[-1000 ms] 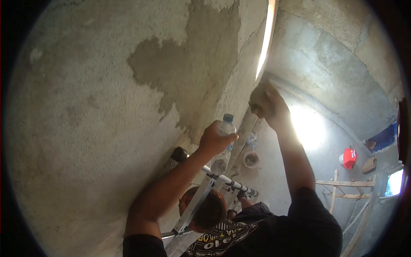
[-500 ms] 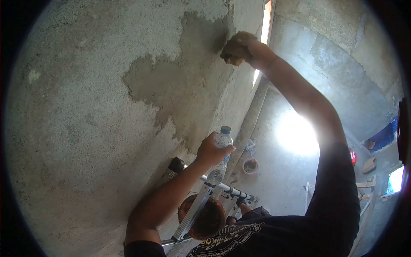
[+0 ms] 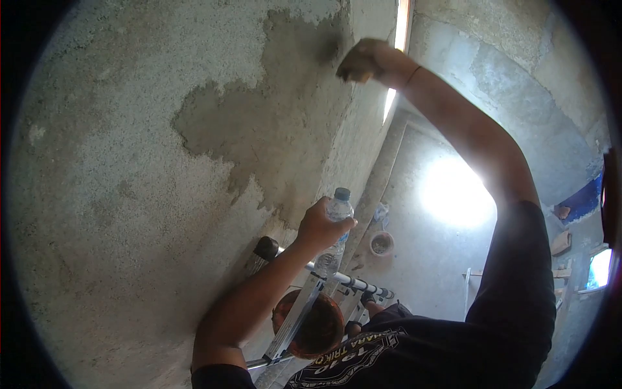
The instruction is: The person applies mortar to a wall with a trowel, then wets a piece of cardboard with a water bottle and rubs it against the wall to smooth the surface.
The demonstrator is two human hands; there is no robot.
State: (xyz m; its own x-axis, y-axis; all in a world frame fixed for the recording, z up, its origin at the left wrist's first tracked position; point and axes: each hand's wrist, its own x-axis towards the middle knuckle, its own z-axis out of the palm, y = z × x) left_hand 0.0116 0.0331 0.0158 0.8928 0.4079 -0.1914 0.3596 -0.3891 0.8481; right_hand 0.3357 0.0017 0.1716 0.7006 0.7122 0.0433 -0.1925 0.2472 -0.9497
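Observation:
A clear plastic bottle (image 3: pixel 339 209) with a dark blue cap is upright in my left hand (image 3: pixel 320 228), whose fingers wrap round its upper part. Raised near the wall corner, my right hand (image 3: pixel 376 59) is closed on a brownish, sponge-like thing (image 3: pixel 354 64). Motion blurs this thing, so its exact shape is unclear. Left of it, a dark, damp-looking patch (image 3: pixel 272 117) spreads over the rough grey wall (image 3: pixel 116 129).
Below my left hand are an aluminium ladder (image 3: pixel 295 324) and a round reddish-brown bucket (image 3: pixel 317 327). A small pot (image 3: pixel 381 243) sits on the floor. Wooden framing (image 3: pixel 562 273) is at the right. Bright light glares off the floor.
My right hand has moved slightly up with the sponge-like thing. The view has shifted a little. My left hand still holds the bottle in nearly the same place.

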